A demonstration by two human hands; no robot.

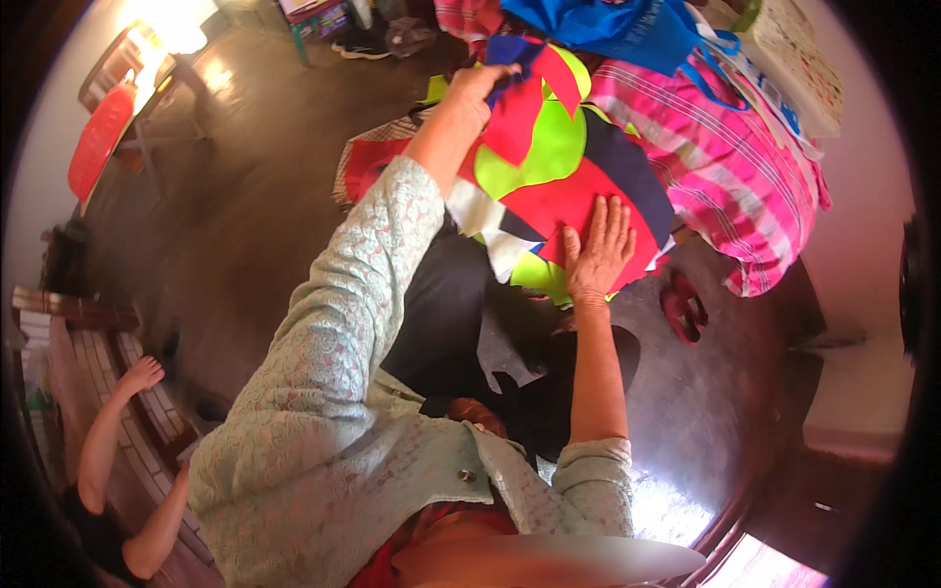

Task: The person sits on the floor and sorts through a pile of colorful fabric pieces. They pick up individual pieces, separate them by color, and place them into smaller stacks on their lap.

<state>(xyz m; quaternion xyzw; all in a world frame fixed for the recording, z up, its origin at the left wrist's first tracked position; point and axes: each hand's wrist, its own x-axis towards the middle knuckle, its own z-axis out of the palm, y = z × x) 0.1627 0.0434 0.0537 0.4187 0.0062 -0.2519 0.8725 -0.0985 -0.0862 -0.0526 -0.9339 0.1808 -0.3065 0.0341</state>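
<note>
A loose pile of cut cloth pieces in red, lime green, dark navy and white lies in front of me. At its far end my left hand (477, 90) pinches a dark blue cloth piece (510, 54), beside lifted red and lime flaps. My right hand (602, 253) rests flat with fingers stretched out on a red cloth piece (559, 208). Between the hands lies a rounded lime green cloth piece (539, 162). A navy cloth piece (627, 167) borders the red one on the right. White cloth (490, 230) hangs from the near left edge.
A pink plaid bundle (725, 176) sits right of the pile, with a blue bag (608, 29) behind it. A checked bag (358, 162) stands left. Dark red footwear (683, 309) lies on the floor. Another person's arm (103, 441) shows at lower left, near a slatted bench (127, 392).
</note>
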